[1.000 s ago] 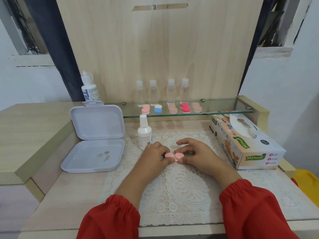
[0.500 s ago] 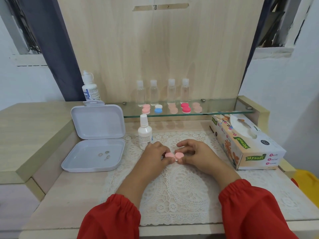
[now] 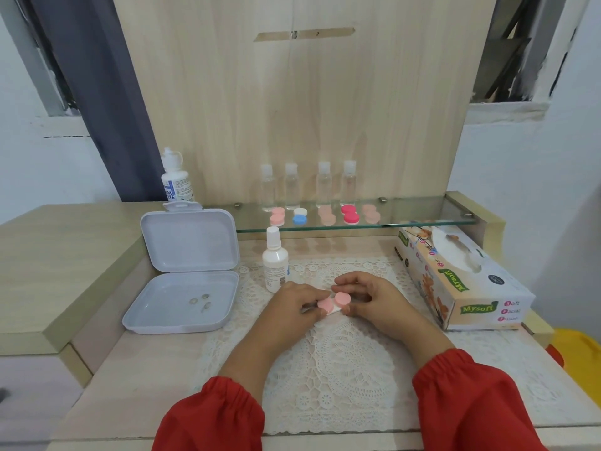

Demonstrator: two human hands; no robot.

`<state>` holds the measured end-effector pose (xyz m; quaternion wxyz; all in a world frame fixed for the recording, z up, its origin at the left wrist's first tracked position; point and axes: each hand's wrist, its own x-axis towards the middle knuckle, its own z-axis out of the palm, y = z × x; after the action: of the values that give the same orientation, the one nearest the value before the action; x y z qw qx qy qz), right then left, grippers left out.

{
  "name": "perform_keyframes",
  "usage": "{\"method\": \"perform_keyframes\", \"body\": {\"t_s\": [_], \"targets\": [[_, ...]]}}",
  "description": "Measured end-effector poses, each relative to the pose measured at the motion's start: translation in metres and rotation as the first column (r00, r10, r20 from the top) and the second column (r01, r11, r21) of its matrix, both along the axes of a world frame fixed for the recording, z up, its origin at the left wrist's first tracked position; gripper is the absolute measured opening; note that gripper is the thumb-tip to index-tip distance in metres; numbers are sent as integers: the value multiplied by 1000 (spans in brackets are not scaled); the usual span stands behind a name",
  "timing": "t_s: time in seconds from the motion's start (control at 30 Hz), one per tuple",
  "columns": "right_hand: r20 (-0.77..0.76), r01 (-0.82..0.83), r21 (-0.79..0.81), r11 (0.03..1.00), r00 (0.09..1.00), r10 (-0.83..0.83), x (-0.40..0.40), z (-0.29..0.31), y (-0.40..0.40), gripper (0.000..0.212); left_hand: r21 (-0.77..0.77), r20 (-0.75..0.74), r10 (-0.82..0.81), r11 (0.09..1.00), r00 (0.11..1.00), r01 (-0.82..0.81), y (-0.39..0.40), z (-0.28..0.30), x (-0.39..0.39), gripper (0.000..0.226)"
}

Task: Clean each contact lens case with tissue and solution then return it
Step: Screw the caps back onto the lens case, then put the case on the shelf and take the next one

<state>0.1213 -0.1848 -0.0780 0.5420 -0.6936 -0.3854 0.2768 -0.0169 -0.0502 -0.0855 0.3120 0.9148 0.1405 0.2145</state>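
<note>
A pale wood-grain desk (image 3: 136,379) carries everything, with a tall wooden back panel (image 3: 292,109) rising behind it. A white lace mat (image 3: 341,379) covers the middle of the desk. At the right, partly on the mat, lies a tissue box (image 3: 461,288) printed "Mysoft". At the left sits a white hinged box (image 3: 185,278), lid propped open, with a few small greyish bits in its tray. A glass shelf (image 3: 422,211) runs along the back; four clear bottles (image 3: 307,185) stand on it in a row, and in front of them lie five lens cases (image 3: 327,215): pink, white-and-blue, two peach and one deep pink. A larger white solution bottle (image 3: 175,180) stands left of the shelf, behind the hinged box. A small white spray bottle (image 3: 274,260) stands upright at the mat's back left edge.

Over the mat, both red-sleeved arms meet at a pink contact lens case (image 3: 333,302) held between them. The left hand (image 3: 292,304) pinches its left cup with curled fingers. The right hand (image 3: 374,301) curls its fingers and thumb around the right cap. A sliver of white shows beneath the case, possibly tissue, though it is too small to tell.
</note>
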Motion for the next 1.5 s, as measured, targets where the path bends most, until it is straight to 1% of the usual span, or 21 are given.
{"method": "perform_keyframes", "body": {"t_s": [0.07, 0.17, 0.27, 0.33, 0.43, 0.53, 0.6, 0.67, 0.73, 0.83, 0.93, 1.0, 1.03, 1.1, 1.13, 1.17, 1.2, 1.23, 1.3, 1.37, 1.5], "targets": [[-25, 16, 19, 1000, 1000, -16, 1, 1, -1, 44, 2, 19, -18, 1000, 1000, 18, -2, 1, 0, 34], [-89, 86, 67, 994, 993, -79, 4, 1, -1, 55, -10, 52, 20, 1000, 998, -20, -6, 6, 0, 34], [-194, 153, 102, 983, 972, -131, 6, 0, 0, 54, 30, 112, 44, 998, 993, -47, -8, 23, -1, 31], [-205, 158, 94, 983, 969, -136, 6, 0, 1, 51, 52, 165, 51, 997, 985, -60, -6, 43, -4, 28], [-166, 149, 72, 986, 977, -136, 7, -1, 3, 48, 66, 262, 95, 991, 960, -116, 3, 83, -8, 25], [-155, 157, 74, 985, 977, -144, 7, -2, 3, 46, 40, 327, 229, 966, 917, -256, 25, 119, -7, 24], [-164, 161, 77, 984, 976, -146, 6, -2, 4, 44, 49, 299, 348, 924, 888, -379, 46, 133, -2, 24], [-172, 164, 84, 983, 974, -148, 5, -3, 4, 43, 75, 209, 454, 876, 866, -476, 64, 138, 6, 23], [-178, 165, 94, 982, 973, -146, 4, -3, 5, 43, 123, 85, 512, 846, 855, -519, 75, 136, 15, 22], [-158, 173, 97, 980, 975, -157, 4, -4, 6, 40, 221, -104, 554, 823, 826, -524, 80, 133, 29, 18], [12, 231, 120, 965, 972, -234, 0, -2, 5, 31, 311, -236, 601, 791, 764, -526, 82, 137, 38, 9], [222, 305, 180, 935, 914, -341, -4, 5, 6, 29, 361, -268, 624, 772, 734, -524, 85, 137, 43, 12], [346, 336, 245, 910, 846, -405, -5, 10, 7, 28, 384, -274, 629, 765, 727, -517, 86, 137, 45, 15], [553, 344, 416, 842, 639, -535, -1, 22, 15, 29, 410, -294, 631, 761, 718, -502, 90, 136, 48, 18], [620, 330, 470, 819, 536, -572, 4, 28, 20, 32, 418, -309, 632, 761, 710, -496, 91, 136, 49, 18], [676, 331, 463, 822, 467, -570, 9, 35, 26, 36, 423, -325, 636, 760, 700, -494, 93, 137, 50, 18], [731, 358, 393, 847, 436, -524, 15, 41, 30, 40, 425, -332, 638, 758, 694, -494, 94, 137, 51, 18], [780, 400, 284, 872, 432, -452, 17, 48, 34, 44, 424, -332, 639, 758, 693, -495, 95, 137, 51, 18], [836, 463, 86, 882, 449, -317, 22, 56, 41, 49, 424, -334, 636, 760, 695, -492, 95, 137, 51, 19], [873, 482, -7, 876, 430, -230, 26, 58, 47, 49, 445, -325, 635, 757, 701, -479, 96, 134, 51, 18], [914, 497, -110, 861, 391, -109, 30, 59, 54, 49, 487, -334, 626, 755, 705, -439, 95, 134, 51, 14]]}}
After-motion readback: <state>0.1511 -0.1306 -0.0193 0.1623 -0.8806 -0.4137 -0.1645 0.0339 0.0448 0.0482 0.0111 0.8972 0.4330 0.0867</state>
